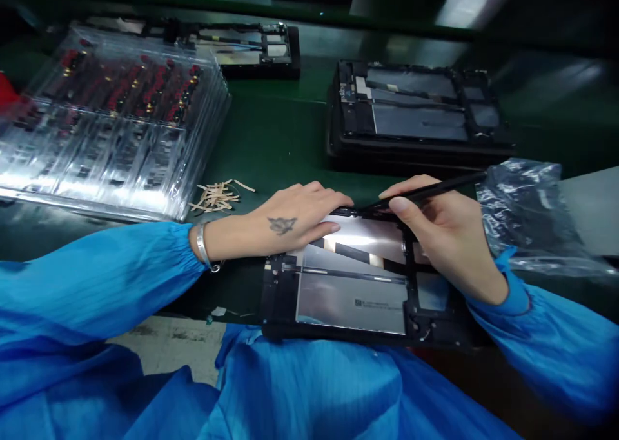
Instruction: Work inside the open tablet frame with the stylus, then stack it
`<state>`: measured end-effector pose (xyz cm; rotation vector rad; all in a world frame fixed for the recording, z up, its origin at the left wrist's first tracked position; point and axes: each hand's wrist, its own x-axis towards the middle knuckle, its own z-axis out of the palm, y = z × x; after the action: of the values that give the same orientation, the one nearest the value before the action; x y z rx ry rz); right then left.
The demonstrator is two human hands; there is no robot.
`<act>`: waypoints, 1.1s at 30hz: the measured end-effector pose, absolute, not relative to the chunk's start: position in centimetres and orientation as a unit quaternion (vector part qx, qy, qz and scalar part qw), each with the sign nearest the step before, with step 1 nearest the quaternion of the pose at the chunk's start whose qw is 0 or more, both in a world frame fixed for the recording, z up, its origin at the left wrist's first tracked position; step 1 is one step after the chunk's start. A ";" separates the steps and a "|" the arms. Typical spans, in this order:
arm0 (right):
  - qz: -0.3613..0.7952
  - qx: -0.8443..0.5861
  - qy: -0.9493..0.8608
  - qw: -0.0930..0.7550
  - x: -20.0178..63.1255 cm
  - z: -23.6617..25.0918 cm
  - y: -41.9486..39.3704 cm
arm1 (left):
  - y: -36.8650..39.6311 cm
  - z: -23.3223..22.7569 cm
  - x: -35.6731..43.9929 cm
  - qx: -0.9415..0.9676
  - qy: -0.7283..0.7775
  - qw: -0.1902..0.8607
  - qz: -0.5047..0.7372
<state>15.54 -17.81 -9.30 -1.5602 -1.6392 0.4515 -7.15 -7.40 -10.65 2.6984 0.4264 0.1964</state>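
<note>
An opened tablet [353,298] lies before me, its back off, with a silver metal panel, dark flex cables and a black frame in view. Across its upper left edge rests my left hand [290,217], palm down, fingers stretched out and the thumb apart on the panel. The undersides of those fingers are hidden. My right hand [445,233] pinches slim black tweezers [449,183] between thumb and fingers. Their thin tip reaches the tablet's top edge, close to my left fingertips. What the tip touches is too small to make out.
Clear plastic trays [97,143] with small circuit parts are stacked at the left. Beside them lies a pile of tan paper strips [217,197]. More opened tablets [420,104] are stacked behind, and others [242,46] further back. A crumpled clear plastic bag [532,208] is at the right.
</note>
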 end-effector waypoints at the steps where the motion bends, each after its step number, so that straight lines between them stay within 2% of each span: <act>1: 0.178 -0.618 -0.651 0.403 15.6 -9.3 -17.7 | -7.4 -10.7 -7.2 0.966 0.150 0.199 0.074; 14: 0.203 -0.616 -0.641 0.410 15.8 -9.2 -17.6 | -7.4 -10.9 -7.4 0.967 0.152 0.190 0.082; 29: 0.166 -0.607 -0.680 0.376 15.8 -9.3 -17.8 | -7.5 -11.0 -7.3 0.965 0.155 0.195 0.079; 33: 0.200 -0.608 -0.653 0.406 15.9 -9.5 -17.6 | -7.5 -11.0 -7.4 0.965 0.156 0.195 0.084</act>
<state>15.91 -17.58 -9.46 -1.5336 -1.6472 0.5041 -7.39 -7.46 -10.98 2.7032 0.4361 0.2348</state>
